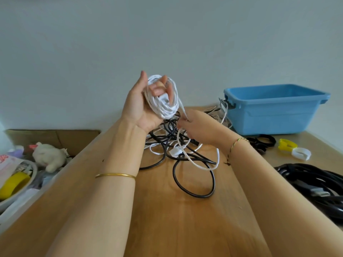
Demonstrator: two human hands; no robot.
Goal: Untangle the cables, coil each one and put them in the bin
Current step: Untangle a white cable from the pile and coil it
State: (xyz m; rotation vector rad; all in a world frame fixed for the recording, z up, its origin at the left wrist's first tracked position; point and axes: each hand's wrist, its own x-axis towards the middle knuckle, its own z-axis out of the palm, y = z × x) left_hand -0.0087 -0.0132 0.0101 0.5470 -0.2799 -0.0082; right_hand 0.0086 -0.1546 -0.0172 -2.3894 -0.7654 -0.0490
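Holding a coil point(163, 102) of white cable, my left hand point(139, 108) is raised above the table point(167, 229), palm toward me. The turns run round my fingers point(157, 89), which curl through the middle of the coil, and my thumb point(142, 78) stands straight beside it. One strand point(182, 110) drops from the coil's right side to my right hand point(196, 125), just below. There my fingertips pinch it, and the other fingers of that hand are curled in close.

Below my right hand the white cable runs on down past a small white block point(175, 152) and swings out in a wide white loop point(213, 166) on the table. It lies in and over a tangle of black cables point(167, 134) under my hands, in the middle of the table. One black loop point(194, 193) reaches out nearest to me.

The bin point(274, 112), blue, stands at the back right of the table by the wall, just beside the tangle. A few thin cables lie against its left wall. I cannot see its bottom.

In front of the bin lie black straps point(263, 140), a yellow band point(286, 144) and a white band point(300, 153), near one another. Closer to me, at the right edge, sits a black bundle point(315, 186) of cable.

Left of the table are a cardboard box point(55, 135), a plush toy point(49, 156) and a yellow ring point(13, 184) in a bowl. A gold bangle point(115, 175) is on my left forearm and a thin bracelet point(237, 143) on my right wrist.
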